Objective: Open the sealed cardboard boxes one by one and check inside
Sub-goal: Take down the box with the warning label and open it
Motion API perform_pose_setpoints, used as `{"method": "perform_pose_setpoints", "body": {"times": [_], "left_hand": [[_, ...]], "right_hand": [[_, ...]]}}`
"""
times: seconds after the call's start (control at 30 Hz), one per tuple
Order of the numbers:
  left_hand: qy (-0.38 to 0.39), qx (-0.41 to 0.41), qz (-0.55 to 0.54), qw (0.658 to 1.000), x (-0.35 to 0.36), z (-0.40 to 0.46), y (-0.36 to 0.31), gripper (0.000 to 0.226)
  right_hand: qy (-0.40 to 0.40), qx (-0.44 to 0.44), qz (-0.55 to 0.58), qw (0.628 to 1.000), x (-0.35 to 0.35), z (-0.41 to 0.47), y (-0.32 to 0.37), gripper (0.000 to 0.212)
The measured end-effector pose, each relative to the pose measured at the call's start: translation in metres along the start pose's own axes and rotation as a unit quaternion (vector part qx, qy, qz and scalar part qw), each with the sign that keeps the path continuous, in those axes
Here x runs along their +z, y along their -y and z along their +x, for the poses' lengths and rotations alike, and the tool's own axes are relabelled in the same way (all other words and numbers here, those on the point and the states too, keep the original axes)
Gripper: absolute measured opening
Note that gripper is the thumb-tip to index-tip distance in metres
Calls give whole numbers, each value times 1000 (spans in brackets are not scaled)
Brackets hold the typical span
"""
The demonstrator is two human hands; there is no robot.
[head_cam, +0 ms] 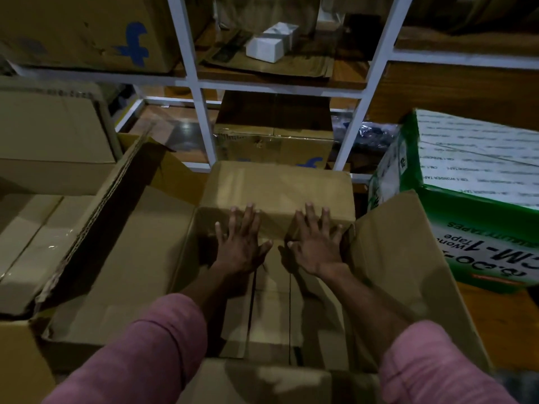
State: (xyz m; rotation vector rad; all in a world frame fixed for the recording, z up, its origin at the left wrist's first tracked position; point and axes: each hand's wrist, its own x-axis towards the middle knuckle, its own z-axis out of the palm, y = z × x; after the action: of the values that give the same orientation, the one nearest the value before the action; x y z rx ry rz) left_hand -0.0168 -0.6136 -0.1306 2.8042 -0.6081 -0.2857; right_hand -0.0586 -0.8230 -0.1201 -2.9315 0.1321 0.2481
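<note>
pink sleeves (151, 345): nearest the camera, both forearms reach forward and down into the open box.
open box (140, 258): cardboard, its flaps already spread; it sits right in front of the person, between stacked cartons on the left and a green-and-white tape carton on the right.
box interior (271, 313): brown card panels or packs with seams lie inside — what they are i cannot tell in this dim light.
left hand (242, 243): fingers straight and spread wide, palm pressing down at the fold of the far flap, holding nothing.
right hand (316, 243): the same — fingers splayed flat on the far flap, gripping nothing.
far flap (277, 188): bent away toward the white shelf frame (201, 118).
risk, flap: pressed too hard it could crease or tear at the fold, or spring back over the opening once let go.
risk, right flap (408, 258): it stands tilted beside the right wrist and could fall inward, hiding the contents.
risk, light: a check in this gloom could miss things.
tape carton (481, 182): leans close and could get nudged.
</note>
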Motion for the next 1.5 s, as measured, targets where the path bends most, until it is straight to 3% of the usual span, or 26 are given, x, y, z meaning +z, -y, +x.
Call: {"method": "perform_pose_setpoints", "body": {"times": [0.33, 0.57, 0.67, 0.83, 1.0, 1.2, 1.3, 1.37, 1.5], "left_hand": [[-71, -3, 34, 997, 3, -88, -1, 84], [-128, -11, -51, 990, 20, -209, 8, 78], [-125, -3, -4, 992, 33, -257, 23, 74], [-93, -70, 11, 993, 45, -309, 45, 76], [-46, -53, -24, 997, 44, -308, 63, 96], [14, -33, -57, 998, 36, -276, 53, 115], [-6, -39, -105, 994, 41, -270, 50, 105], [-33, -24, -100, 994, 46, -273, 49, 95], [-158, -22, -105, 982, 47, -278, 33, 78]], "right_hand": [[-37, 33, 67, 997, 11, -89, 19, 77], [-115, 58, 97, 987, 34, -208, 39, 65], [-156, 60, 71, 983, 58, -262, 41, 68], [-140, 95, -12, 986, 79, -316, 42, 68], [-85, 175, 36, 980, 67, -322, 24, 91], [-5, 93, 155, 984, 50, -294, -19, 124], [-5, 66, 156, 986, 50, -282, -25, 110], [-61, 78, 162, 982, 52, -278, -23, 95], [-197, 70, 152, 966, 50, -278, -20, 76]]}}
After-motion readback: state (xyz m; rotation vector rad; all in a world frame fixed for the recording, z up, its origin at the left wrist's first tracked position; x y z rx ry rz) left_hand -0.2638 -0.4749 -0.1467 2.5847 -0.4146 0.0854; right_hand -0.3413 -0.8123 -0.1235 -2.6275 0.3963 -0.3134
